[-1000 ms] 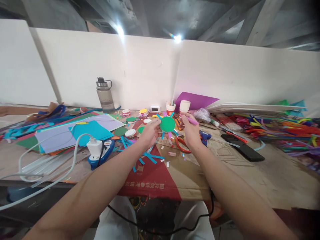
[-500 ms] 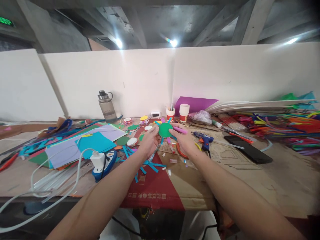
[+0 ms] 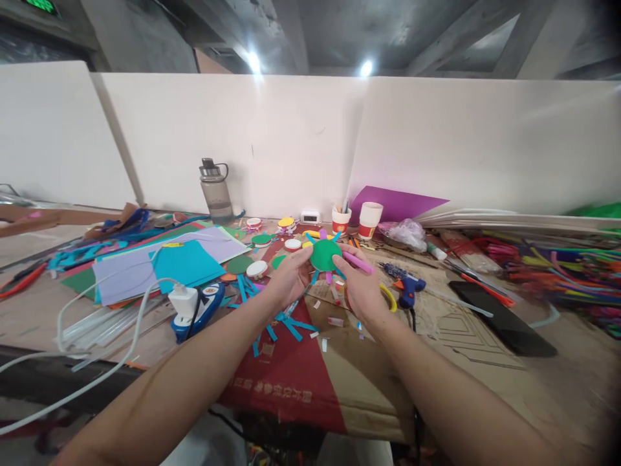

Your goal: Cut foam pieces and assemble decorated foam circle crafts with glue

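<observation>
Green paper disc [image 3: 324,255] with glued coloured strips sits mid-frame, pinched at its rim by the left hand [image 3: 290,277]; the right hand [image 3: 359,286] steadies it, gripping a pink marker [image 3: 358,262]. Light, floppy (strips likely tear off), best held by edges.

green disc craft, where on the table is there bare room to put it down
The barest patch is the brown cardboard near the front edge, right of the red panel and in front of the black phone. It is crowded around the green disc: paper scraps, cups, blue glue gun. Coloured sheets fill the left, pipe cleaners the far right.
</observation>
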A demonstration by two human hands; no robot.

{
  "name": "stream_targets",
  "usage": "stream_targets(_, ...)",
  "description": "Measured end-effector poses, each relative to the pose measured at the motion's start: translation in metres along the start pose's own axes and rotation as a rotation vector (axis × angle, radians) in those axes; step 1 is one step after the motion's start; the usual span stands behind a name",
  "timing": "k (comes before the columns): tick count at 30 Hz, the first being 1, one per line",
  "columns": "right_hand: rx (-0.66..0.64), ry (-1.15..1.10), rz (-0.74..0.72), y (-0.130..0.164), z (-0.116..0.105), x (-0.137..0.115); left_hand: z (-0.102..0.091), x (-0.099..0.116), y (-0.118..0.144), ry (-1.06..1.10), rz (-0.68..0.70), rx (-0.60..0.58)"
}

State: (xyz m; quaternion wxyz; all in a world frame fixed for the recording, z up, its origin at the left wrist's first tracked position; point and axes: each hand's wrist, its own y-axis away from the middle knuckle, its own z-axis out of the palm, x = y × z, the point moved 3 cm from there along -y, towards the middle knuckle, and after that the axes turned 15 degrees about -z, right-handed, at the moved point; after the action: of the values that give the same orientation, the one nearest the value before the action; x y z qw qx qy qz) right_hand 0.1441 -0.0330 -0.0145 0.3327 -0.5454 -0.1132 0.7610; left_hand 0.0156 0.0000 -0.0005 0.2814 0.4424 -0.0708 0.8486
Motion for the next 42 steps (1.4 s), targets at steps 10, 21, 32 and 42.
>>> stream_targets(10, -0.077, 0.070, -0.046, -0.003, -0.008, 0.006, -0.001, -0.008, -0.002, 0.034, -0.071, 0.059)
stream_targets(21, -0.122, 0.140, -0.027, 0.000, -0.011, 0.013, -0.016, -0.021, -0.013, 0.145, -0.082, 0.115)
stream_targets(32, -0.156, 0.197, -0.088, -0.002, -0.015, 0.017, -0.016, -0.020, -0.013, 0.134, -0.085, 0.093)
stream_targets(42, -0.169, 0.231, -0.085, -0.001, -0.013, 0.012, -0.014, -0.020, -0.011, 0.131, -0.083, 0.082)
